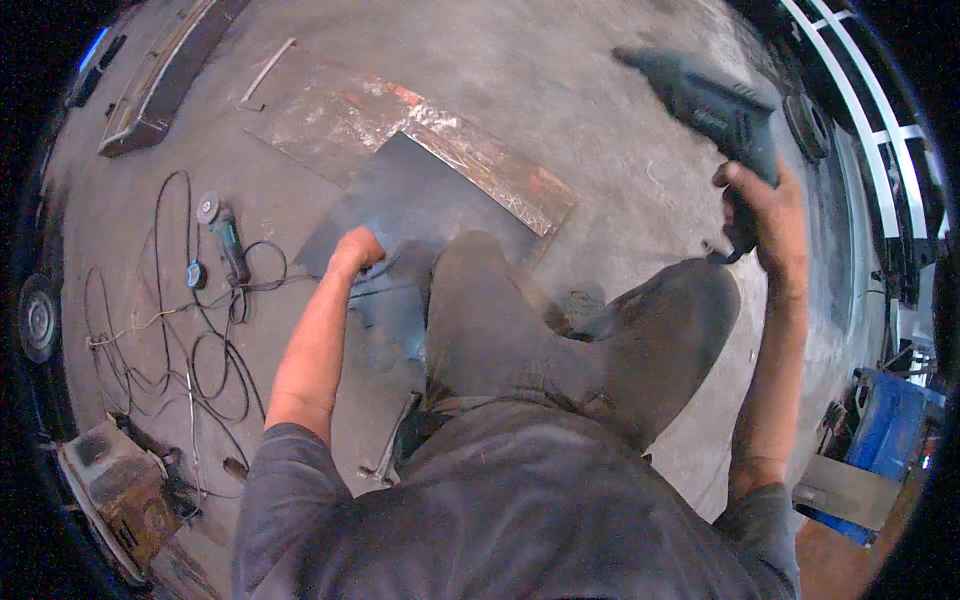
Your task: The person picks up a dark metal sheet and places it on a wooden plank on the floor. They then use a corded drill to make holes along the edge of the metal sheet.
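My right hand (762,205) is raised on the right side, wrapped round the grip of a dark power drill (715,105). The drill's nose points to the far left, well above the floor. My left hand (358,250) is closed over the near left part of a dark flat metal sheet (410,195). What its fingers hold, if anything, is hidden. The sheet partly overlaps a long rusty steel plate (480,165) lying on the floor. My knees are bent at the sheet's near edge.
An angle grinder (228,240) lies on the left among tangled cables (195,340). A hammer (390,440) rests beside my left hip. A steel beam (165,80) lies far left, a rusty box (120,490) near left. Blue equipment (890,425) stands at right, below a white frame (860,90).
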